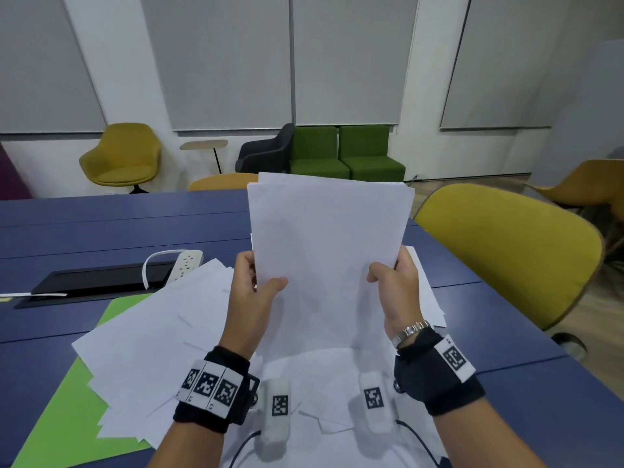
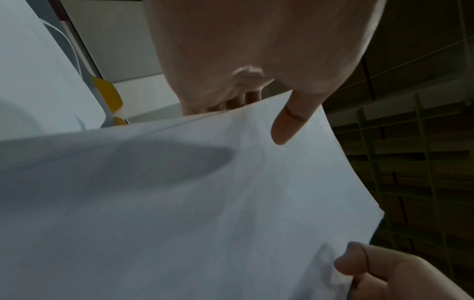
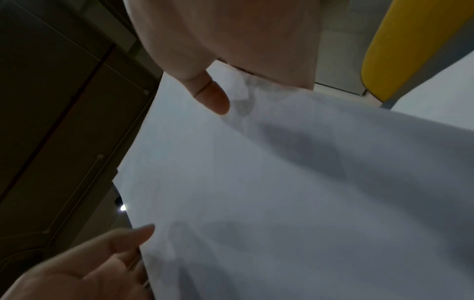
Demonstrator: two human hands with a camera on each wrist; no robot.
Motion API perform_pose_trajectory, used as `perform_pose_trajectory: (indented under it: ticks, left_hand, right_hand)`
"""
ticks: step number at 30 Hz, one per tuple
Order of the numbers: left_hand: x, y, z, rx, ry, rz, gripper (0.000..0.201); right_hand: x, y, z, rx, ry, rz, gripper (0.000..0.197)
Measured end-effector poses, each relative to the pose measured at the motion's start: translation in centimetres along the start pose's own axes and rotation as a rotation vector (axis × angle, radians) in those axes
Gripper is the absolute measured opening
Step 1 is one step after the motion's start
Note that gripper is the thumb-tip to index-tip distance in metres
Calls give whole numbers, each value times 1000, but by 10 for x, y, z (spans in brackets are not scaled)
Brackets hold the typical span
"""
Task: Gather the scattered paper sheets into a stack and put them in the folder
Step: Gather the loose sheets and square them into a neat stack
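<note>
A stack of white paper sheets [image 1: 329, 251] stands upright above the blue table [image 1: 101, 228], its top edges a little uneven. My left hand [image 1: 256, 285] grips its left edge, thumb on the front, fingers behind. My right hand [image 1: 395, 278] grips the right edge the same way. The left wrist view shows the stack [image 2: 179, 203] under my left thumb [image 2: 287, 123]. In the right wrist view the sheets [image 3: 282, 192] are pinched by my right thumb [image 3: 212, 97]. Several loose sheets [image 1: 158, 339] lie fanned on the green folder [image 1: 67, 400] at the lower left.
A white power strip [image 1: 187, 265] and a black cable tray [image 1: 98, 282] sit at the table's left centre. A yellow chair [image 1: 513, 251] stands close on the right. More sheets [image 1: 425, 292] lie under the held stack. Other chairs line the far wall.
</note>
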State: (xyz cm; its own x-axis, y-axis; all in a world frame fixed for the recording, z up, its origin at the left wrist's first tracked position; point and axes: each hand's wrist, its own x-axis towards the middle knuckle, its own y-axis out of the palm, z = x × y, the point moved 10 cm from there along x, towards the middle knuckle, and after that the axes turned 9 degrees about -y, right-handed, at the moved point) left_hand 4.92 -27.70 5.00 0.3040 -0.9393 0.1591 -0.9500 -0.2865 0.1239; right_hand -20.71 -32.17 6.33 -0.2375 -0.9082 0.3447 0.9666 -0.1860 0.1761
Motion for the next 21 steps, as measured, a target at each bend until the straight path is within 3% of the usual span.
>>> perform_pose_trajectory:
  ticks: [4,7,11,17,21]
  left_hand:
    - [-2,1,-4,-12,33,-18,41]
    - [-2,5,3,-9,-15,13,27]
    - [-5,7,0,-15,-2,14,24]
    - [-11,16,-20,-63,127,19,32]
    - [-13,23,-9,-22,88,37,27]
  right_hand:
    - [2,-3,8,-1,-48,-34,28]
    - [-2,-1,1,-7,1,12,29]
    - [-7,-1,-5,-25,27,21,27]
    - [-14,-12,26,6,-164,-74,37]
    - [-20,-33,22,-48,-181,-102,34]
